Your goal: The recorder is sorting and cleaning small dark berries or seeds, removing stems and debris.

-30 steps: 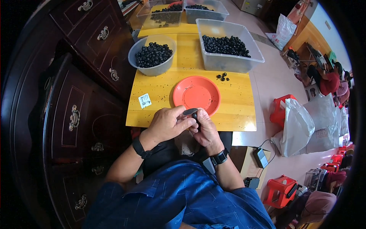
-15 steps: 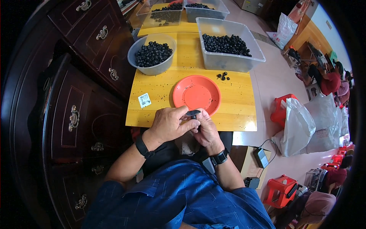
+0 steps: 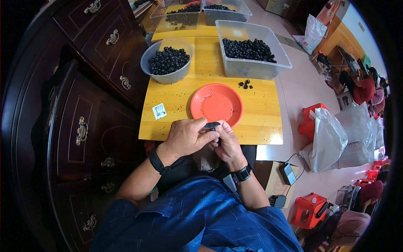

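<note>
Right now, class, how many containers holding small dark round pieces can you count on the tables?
4. A round grey bowl at near-table left, a clear rectangular tub at its right, and two clear tubs on the far table. Others may lie beyond the frame.

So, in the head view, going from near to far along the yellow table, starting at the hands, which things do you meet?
Hands holding a small dark piece → orange plate → few loose dark beads → round grey bowl of beads → clear tubs at the far end.
</note>
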Motion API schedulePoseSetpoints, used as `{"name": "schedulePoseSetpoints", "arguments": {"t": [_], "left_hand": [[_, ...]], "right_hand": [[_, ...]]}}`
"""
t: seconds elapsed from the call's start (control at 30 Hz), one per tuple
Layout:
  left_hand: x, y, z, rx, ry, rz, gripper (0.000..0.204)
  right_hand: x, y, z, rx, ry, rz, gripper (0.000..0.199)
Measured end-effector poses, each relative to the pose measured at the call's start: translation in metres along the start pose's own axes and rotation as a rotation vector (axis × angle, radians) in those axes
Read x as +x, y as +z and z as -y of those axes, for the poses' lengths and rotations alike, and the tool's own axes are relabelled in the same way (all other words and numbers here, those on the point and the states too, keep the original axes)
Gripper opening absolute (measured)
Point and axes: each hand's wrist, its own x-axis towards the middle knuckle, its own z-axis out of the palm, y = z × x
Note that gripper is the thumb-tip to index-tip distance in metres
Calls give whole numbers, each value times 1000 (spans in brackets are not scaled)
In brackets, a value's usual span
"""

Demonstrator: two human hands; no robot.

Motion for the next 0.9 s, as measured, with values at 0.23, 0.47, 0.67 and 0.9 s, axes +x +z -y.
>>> {"name": "schedulePoseSetpoints", "arguments": {"t": [0.23, 0.47, 0.67, 0.9], "left_hand": [[-1, -5, 0, 72, 27, 32, 34], [-2, -3, 0, 48, 21, -17, 41], [-1, -4, -1, 77, 36, -22, 42], [-3, 1, 7, 64, 13, -10, 43]], "right_hand": [[0, 1, 1, -18, 6, -11, 14], [3, 2, 0, -38, 6, -18, 14], [3, -1, -2, -21, 13, -22, 14], [3, 1, -1, -26, 23, -39, 14]]}}
